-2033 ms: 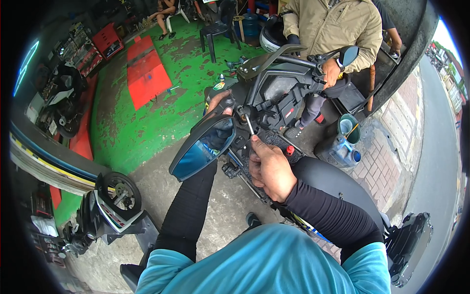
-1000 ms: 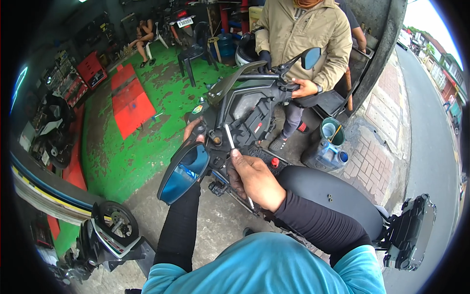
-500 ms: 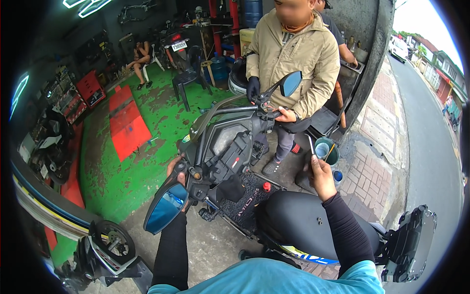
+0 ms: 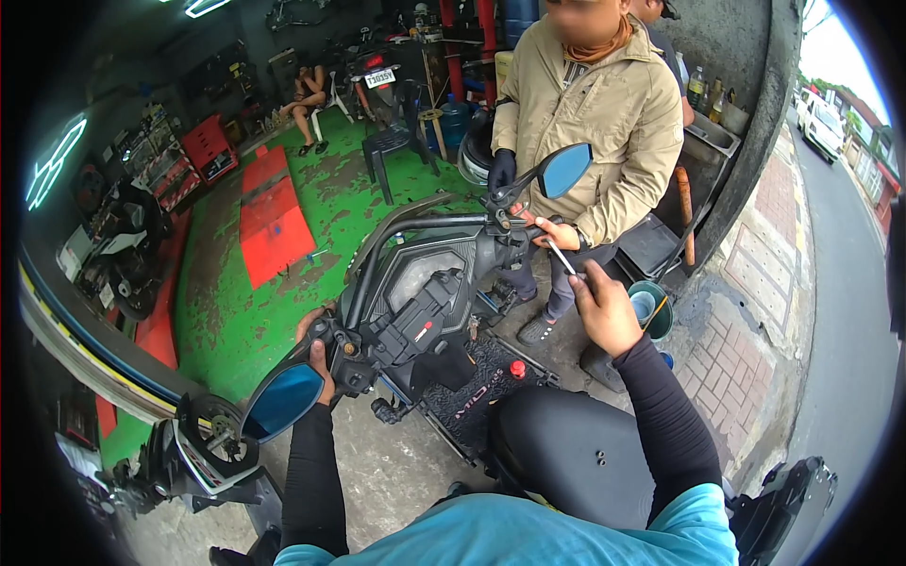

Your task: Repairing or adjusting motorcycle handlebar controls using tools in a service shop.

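A dark scooter (image 4: 406,321) stands in front of me, its handlebar area spread between my arms. My left hand (image 4: 318,351) is wrapped round the left end of the handlebar, just above the blue-tinted left mirror (image 4: 283,401). Raised over the footboard, my right hand (image 4: 607,311) grips a slim silver rod-shaped tool (image 4: 563,257); its lower end is hidden in my fingers. The tool points up and left, toward the right handlebar end, where a person's bare hand (image 4: 559,233) rests. Two small dark round pieces (image 4: 601,458) lie on the black seat (image 4: 566,424).
A person in a tan jacket (image 4: 604,123) stands close across the scooter. Green buckets (image 4: 653,307) stand beyond my right hand. A red cap-like piece (image 4: 517,369) sits by the footboard mat. Another scooter (image 4: 203,448) is at lower left; a red ramp (image 4: 271,222) lies behind.
My right hand has moved left with the tool, closer to the right handlebar end, and the tool tilts further left. My left hand stays on the handlebar. The view has shifted slightly.
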`<state>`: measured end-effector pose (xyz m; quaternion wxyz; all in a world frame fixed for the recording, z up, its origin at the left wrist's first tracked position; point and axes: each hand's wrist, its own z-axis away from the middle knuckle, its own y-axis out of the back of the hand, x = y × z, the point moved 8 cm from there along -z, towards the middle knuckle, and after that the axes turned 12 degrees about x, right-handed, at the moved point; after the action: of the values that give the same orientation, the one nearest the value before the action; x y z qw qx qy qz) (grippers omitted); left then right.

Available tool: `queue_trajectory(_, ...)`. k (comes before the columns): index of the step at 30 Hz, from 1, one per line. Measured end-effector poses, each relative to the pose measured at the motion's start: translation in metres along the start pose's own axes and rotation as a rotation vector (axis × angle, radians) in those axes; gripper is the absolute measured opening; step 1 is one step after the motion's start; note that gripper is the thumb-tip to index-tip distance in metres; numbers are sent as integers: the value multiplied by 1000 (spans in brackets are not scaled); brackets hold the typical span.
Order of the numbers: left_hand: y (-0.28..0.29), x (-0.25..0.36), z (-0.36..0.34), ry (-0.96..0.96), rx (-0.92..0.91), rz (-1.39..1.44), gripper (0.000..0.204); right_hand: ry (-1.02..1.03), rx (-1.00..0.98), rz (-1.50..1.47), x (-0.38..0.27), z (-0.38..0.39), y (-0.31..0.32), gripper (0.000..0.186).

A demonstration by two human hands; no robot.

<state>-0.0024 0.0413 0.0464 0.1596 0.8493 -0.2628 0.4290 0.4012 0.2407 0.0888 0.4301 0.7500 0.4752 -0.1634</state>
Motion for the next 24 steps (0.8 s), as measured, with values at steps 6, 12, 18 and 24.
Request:
queue_trajectory(6, 5, -5, -1, -74, 22, -135, 83, 347, -20, 140, -20, -68, -19, 17)
queue_trajectory(12, -1, -5, 5, 21, 34, -25, 86, 432, -171, 145, 8, -98, -48, 22)
queue_trajectory(18, -3, -5, 1, 73, -6, 53, 85, 469, -206, 132, 21, -106, -54, 23)
queue_trajectory(24, -6, -3, -2, 91, -31, 99, 84, 601, -241, 221, 24, -113, -57, 21)
